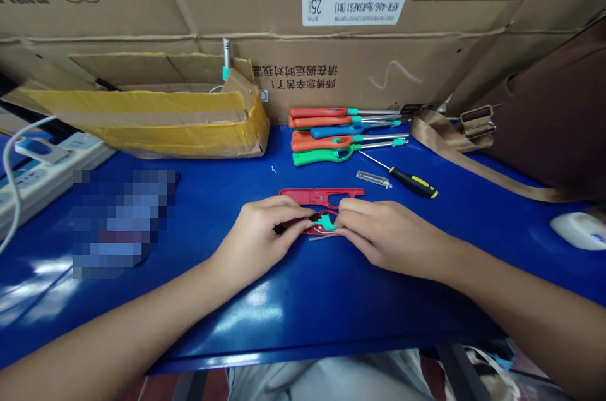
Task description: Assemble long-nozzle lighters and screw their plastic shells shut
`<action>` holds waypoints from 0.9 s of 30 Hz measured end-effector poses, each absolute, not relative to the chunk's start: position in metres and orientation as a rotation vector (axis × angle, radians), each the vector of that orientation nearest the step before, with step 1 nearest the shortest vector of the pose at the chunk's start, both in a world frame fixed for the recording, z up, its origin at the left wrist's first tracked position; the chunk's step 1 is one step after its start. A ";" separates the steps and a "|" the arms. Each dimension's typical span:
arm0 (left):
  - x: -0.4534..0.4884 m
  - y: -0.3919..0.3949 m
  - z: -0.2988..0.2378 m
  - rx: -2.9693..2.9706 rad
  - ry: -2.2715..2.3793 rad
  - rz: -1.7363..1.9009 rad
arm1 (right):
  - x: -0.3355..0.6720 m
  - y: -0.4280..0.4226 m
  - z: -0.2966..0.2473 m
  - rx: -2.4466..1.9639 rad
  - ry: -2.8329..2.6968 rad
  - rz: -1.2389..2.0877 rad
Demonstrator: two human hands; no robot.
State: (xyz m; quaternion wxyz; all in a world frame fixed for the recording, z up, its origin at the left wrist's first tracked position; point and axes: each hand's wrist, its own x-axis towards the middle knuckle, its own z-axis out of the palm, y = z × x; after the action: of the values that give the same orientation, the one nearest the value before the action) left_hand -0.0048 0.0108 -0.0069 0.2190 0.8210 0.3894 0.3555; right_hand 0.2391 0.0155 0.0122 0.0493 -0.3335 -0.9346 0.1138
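A red lighter casing half (320, 232) lies open between my hands, with a green trigger piece (326, 222) and thin wires in it. My left hand (258, 230) is closed, thumb and index finger pinching at the left end of the trigger piece. From the other side, my right hand (383, 233) grips the right end of the casing, its fingertips beside the green piece; its exact hold is partly hidden. Just beyond them rests the other red casing half (315, 196), inner side up. A clear fuel tank (374, 179) sits farther right.
Several gas lighters (324, 155) are stacked at the back, near a black-and-yellow screwdriver (414, 182). A taped cardboard box (189, 129) stands back left, by a white power strip (71, 155). On the right are a brown bag (544, 110) with strap and a white mouse (580, 230).
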 end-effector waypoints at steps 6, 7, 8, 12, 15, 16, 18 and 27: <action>-0.005 0.011 -0.002 2.248 1.123 0.975 | 0.239 0.016 0.012 -0.953 -2.912 0.206; -0.005 0.012 -0.002 2.247 1.127 0.978 | 0.239 0.016 0.012 -0.937 -2.920 0.187; -0.005 0.012 -0.002 2.243 1.130 0.982 | 0.239 0.016 0.012 -0.918 -2.927 0.168; -0.005 0.014 -0.003 2.175 1.166 0.987 | 0.241 0.017 0.012 -0.864 -2.952 0.110; -0.005 0.015 -0.005 2.085 1.203 0.973 | 0.241 0.017 0.012 -0.847 -2.967 0.093; -0.005 0.015 -0.005 2.059 1.209 0.967 | 0.241 0.017 0.012 -0.840 -2.971 0.092; -0.005 0.015 -0.005 2.011 1.213 0.951 | 0.241 0.016 0.012 -0.824 -2.974 0.097; -0.003 0.014 -0.005 1.878 1.224 0.911 | 0.240 0.015 0.013 -0.824 -2.970 0.066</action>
State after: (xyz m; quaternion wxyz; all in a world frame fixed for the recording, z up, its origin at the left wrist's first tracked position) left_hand -0.0035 0.0145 -0.0046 0.3532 0.7260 0.4733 0.3524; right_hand 0.2399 0.0150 0.0125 0.0293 -0.2672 -0.9630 0.0213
